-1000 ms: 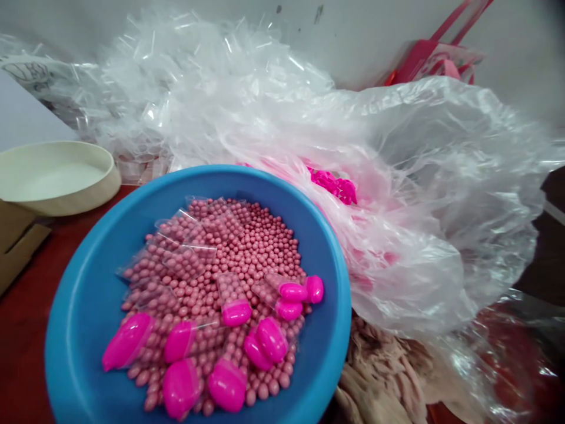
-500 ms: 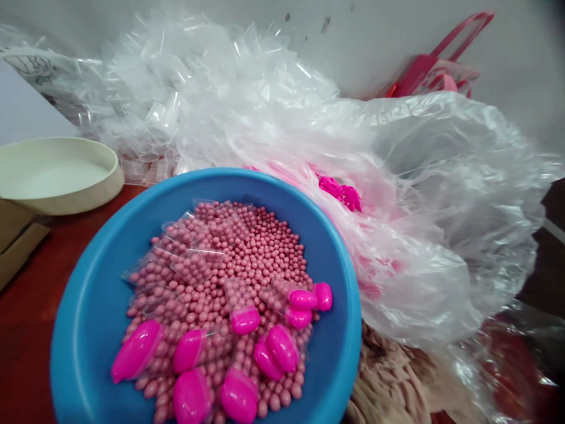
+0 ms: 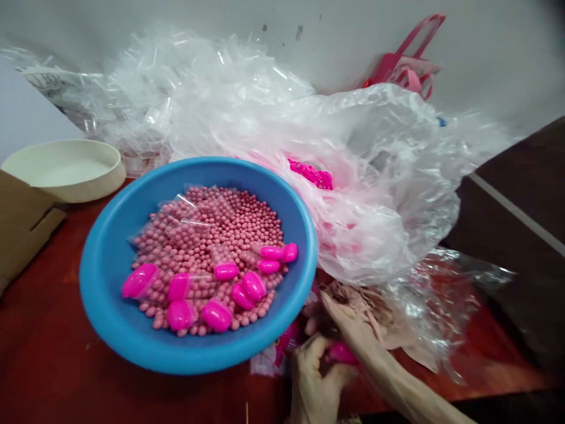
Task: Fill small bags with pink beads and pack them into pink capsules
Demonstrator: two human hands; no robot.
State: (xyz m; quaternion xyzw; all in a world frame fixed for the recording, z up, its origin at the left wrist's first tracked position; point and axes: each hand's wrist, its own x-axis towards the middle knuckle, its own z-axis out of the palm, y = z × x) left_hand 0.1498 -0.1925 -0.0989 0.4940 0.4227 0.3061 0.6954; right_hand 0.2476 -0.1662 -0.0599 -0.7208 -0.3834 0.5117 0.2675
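— at the near edge of a dark red wooden tabletop [image 3: 66, 371], just right of a round blue plastic basin [image 3: 194, 356]: what between the two bare hands?
— one blurred hot-pink plastic piece [image 3: 342, 353], too smeared for an exact shape.
— state of the hands?
— left hand [image 3: 313, 383] curled, fingers closed around the pink piece from below. right hand [image 3: 353, 335] above it, fingers long and blurred; grip impossible to tell.
— and close by?
— crumpled beige cloth [image 3: 364, 309] touching the right hand's fingertips; small printed pink-and-white packet [image 3: 273, 353] just beside the left hand.
— inside the basin?
— dusty-pink round beads [image 3: 247, 221], small clear plastic sachets [image 3: 185, 221], glossy magenta oval capsules [image 3: 216, 315].
— further back?
— heap of crinkled clear plastic bags [image 3: 375, 176] behind the basin, holding bright magenta pieces [image 3: 311, 174]; shallow cream round bowl [image 3: 66, 171] at far left, flattened brown cardboard [image 3: 22, 224] below it.
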